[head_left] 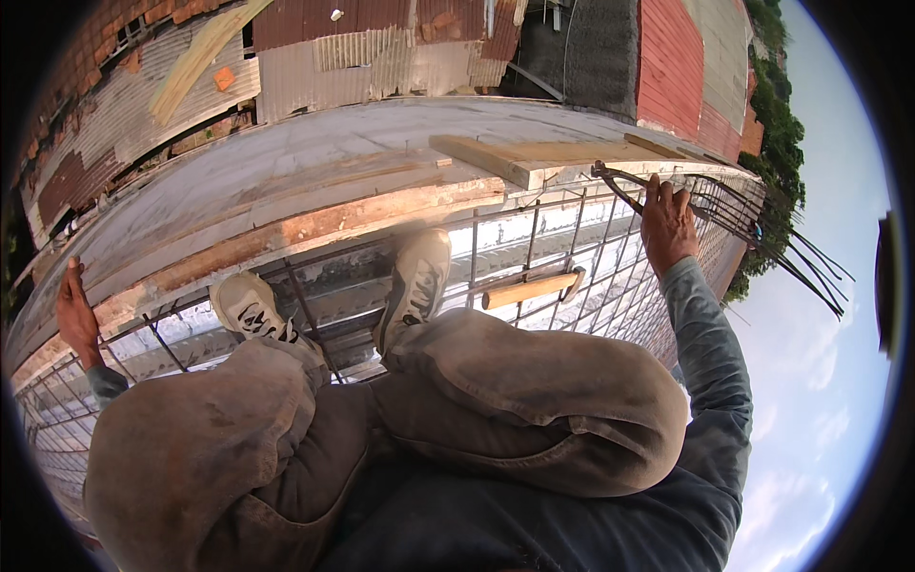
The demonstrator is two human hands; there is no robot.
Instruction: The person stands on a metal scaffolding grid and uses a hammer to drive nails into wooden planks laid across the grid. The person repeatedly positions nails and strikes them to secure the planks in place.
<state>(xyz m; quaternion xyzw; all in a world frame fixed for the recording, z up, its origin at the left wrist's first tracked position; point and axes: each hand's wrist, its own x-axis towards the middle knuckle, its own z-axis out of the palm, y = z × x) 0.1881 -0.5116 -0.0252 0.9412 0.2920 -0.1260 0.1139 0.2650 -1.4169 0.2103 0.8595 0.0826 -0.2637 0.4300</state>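
My right hand (667, 224) is closed round the handles of dark metal pincers (620, 179), whose jaws point left, close to the end of a wooden beam. Far to the left, my left hand (76, 310) rests against the end of a long timber board (315, 226), its fingers stretched upward and nothing seen in them. Between my shoe and my right arm, a hammer (529, 290) with a wooden handle hangs on the steel rebar mesh (610, 238). Its head sits at the right end, against the bars.
My shoes (419, 276) are braced on the mesh below the board. A thick wooden beam (553, 157) lies along the grey slab (315, 143). Loose rebar ends (810, 257) jut out at right beside open sky. Corrugated metal roofs (334, 57) lie beyond the slab.
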